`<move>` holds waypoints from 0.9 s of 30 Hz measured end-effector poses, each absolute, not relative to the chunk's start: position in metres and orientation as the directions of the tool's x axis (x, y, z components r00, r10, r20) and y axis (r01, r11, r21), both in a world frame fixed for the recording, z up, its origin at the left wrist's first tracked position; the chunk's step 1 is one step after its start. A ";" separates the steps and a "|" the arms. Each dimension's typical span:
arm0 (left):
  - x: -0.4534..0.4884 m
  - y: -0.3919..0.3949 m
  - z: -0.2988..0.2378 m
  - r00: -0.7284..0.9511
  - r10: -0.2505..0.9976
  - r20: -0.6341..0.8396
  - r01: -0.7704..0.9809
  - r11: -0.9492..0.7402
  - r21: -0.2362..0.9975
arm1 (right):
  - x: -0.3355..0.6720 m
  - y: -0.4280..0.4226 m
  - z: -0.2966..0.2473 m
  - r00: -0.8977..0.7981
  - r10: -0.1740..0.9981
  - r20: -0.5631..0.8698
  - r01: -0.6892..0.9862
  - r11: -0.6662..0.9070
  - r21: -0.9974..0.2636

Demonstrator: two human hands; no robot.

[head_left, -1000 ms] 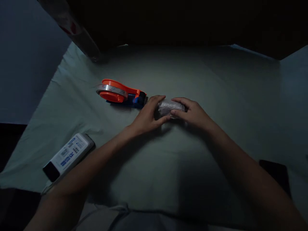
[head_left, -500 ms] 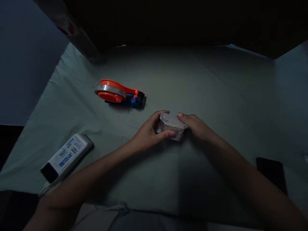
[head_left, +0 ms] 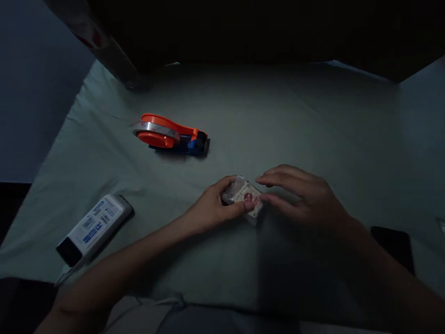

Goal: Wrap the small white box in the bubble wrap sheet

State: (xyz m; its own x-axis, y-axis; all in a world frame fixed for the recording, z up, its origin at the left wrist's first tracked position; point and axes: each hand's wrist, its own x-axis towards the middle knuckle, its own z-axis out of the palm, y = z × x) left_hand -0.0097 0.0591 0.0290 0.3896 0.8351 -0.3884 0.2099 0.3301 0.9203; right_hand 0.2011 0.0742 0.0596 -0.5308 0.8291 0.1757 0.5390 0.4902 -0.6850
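Note:
A small pale box-shaped package [head_left: 255,214] with reddish marks and clear, shiny wrapping is held in my left hand [head_left: 219,202], thumb across its front face and fingers behind it. At the package's right side is my right hand [head_left: 302,192], its thumb and fingers apart. Those fingertips are close to the package's edge; whether they touch it I cannot tell. Beyond my left hand lies an orange and blue tape dispenser [head_left: 181,134] with a roll of tape on it.
A white packet with blue print [head_left: 97,225] and a dark end lies at the left. On the right is a black flat object [head_left: 392,248], like a phone. A large dark box-like shape [head_left: 260,32] stands across the back of the pale green cloth [head_left: 313,120].
My right hand has let go of the package and spread its fingers at its right side. The package has turned in my left hand, showing a face with reddish marks.

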 end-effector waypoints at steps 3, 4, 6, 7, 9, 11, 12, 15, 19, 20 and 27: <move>-0.009 0.058 0.033 0.422 0.813 -0.401 0.239 0.327 0.914 | 0.199 0.070 0.064 -0.674 0.712 0.196 0.565 0.668 -0.483; -0.009 0.057 0.034 0.422 0.809 -0.408 0.262 0.322 0.910 | 0.198 0.069 0.064 -0.701 0.685 0.196 0.571 0.705 -0.421; -0.009 0.057 0.038 0.415 0.808 -0.419 0.312 0.306 0.900 | 0.196 0.067 0.064 -0.738 0.647 0.192 0.576 0.752 -0.321; -0.009 0.056 0.039 0.418 0.805 -0.421 0.328 0.299 0.896 | 0.196 0.066 0.064 -0.751 0.631 0.197 0.572 0.770 -0.284; -0.010 0.055 0.040 0.425 0.802 -0.419 0.337 0.289 0.896 | 0.194 0.065 0.062 -0.773 0.595 0.223 0.553 0.802 -0.224; -0.011 0.054 0.039 0.433 0.794 -0.427 0.341 0.295 0.893 | 0.191 0.064 0.059 -0.786 0.552 0.278 0.524 0.834 -0.172; -0.011 0.053 0.039 0.435 0.787 -0.438 0.346 0.304 0.888 | 0.190 0.064 0.057 -0.784 0.539 0.307 0.519 0.841 -0.153; -0.011 0.052 0.037 0.432 0.772 -0.467 0.349 0.334 0.876 | 0.185 0.063 0.050 -0.726 0.589 0.355 0.563 0.805 -0.186; -0.011 0.048 0.032 0.451 0.808 -0.378 0.248 0.294 0.923 | 0.183 0.065 0.048 -0.531 0.786 0.317 0.632 0.616 -0.470; -0.011 0.047 0.030 0.460 0.817 -0.349 0.229 0.270 0.935 | 0.183 0.066 0.049 -0.470 0.832 0.294 0.631 0.550 -0.548; -0.019 0.035 0.000 0.491 0.852 -0.182 0.261 0.055 0.964 | 0.191 0.085 0.039 -0.137 0.983 -0.121 0.371 -0.063 -0.927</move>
